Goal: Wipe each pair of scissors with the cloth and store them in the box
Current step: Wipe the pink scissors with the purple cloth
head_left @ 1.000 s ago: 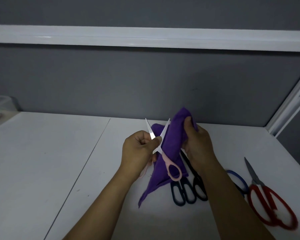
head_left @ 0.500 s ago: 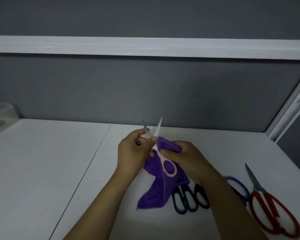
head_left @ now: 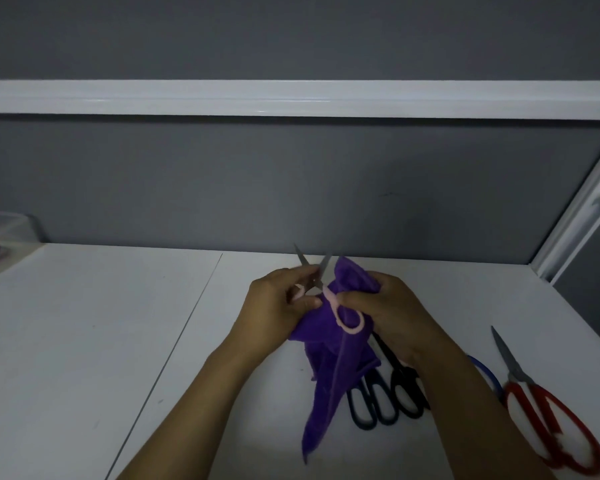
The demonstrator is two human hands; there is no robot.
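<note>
In the head view, a nicked finger or a snagged purple cloth (head_left: 329, 368) could be caused by the parted blades of the pink scissors (head_left: 327, 295) slipping. They are held above the counter (head_left: 84, 341), tips toward 12 o'clock, pinched by the left hand's (head_left: 278, 310) curled fingers (head_left: 307, 301) at 9 o'clock of the pivot. The cloth is gripped against the handle by the right hand's (head_left: 388, 306) curled fingers at 3 o'clock.

Office cubicle: grey partition (head_left: 291, 188), white desk (head_left: 84, 341).
</note>
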